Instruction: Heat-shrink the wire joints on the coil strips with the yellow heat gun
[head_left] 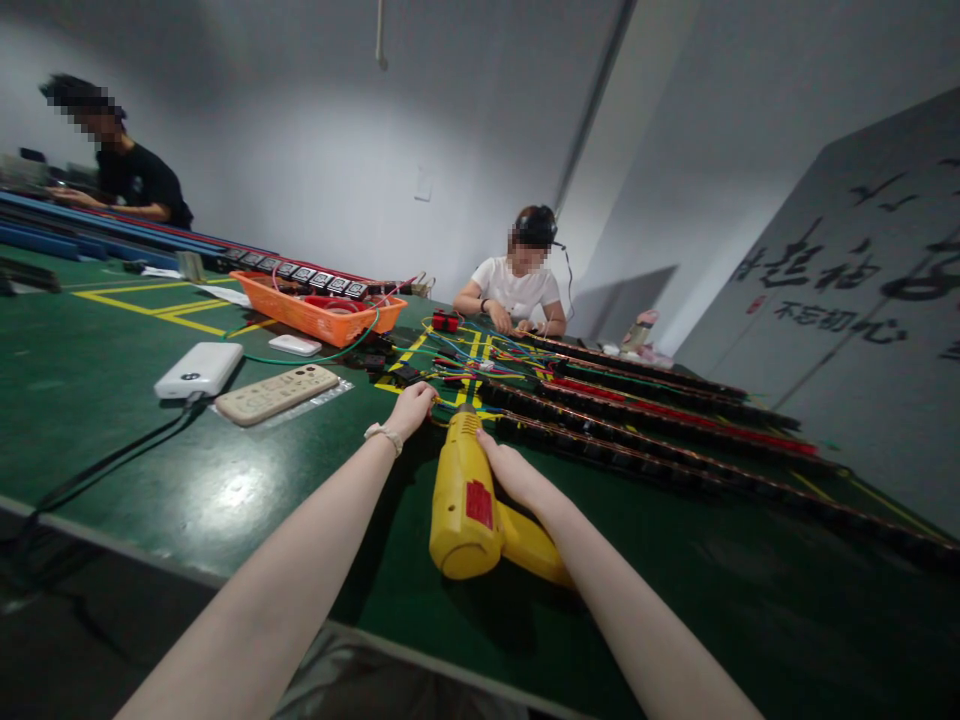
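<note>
Left hand (pixel 415 408) mid-frame, fingers curled together at the near end of thin multicoloured wires (pixel 457 377); fingertips too small to tell if a wire is pinched. Right hand (pixel 511 470) right of centre, against or just beside the barrel of the yellow plastic heat gun with a red label (pixel 463 500); its fingers are mostly hidden behind the gun, so cannot tell how far they are open or what they hold. Heat gun sits lower centre, dark nozzle toward the wires, handle running lower right, partly behind the right forearm. Wires spread across the centre, between the hands and the co-worker in a white top (pixel 521 285), whose hands are at the far end of the wires. Long dark strips with copper-coloured edges (pixel 600 445) run from the wires to the right edge. Left of centre: orange plastic basket (pixel 356 325), holding red items; below it a white rectangular power bank (pixel 199 370) with a black cable plugged in, beside a beige phone-shaped item (pixel 277 395) on clear plastic. Upper left: another person in a black top (pixel 142 180). All on a green tabletop with yellow lines (pixel 307 485)
</note>
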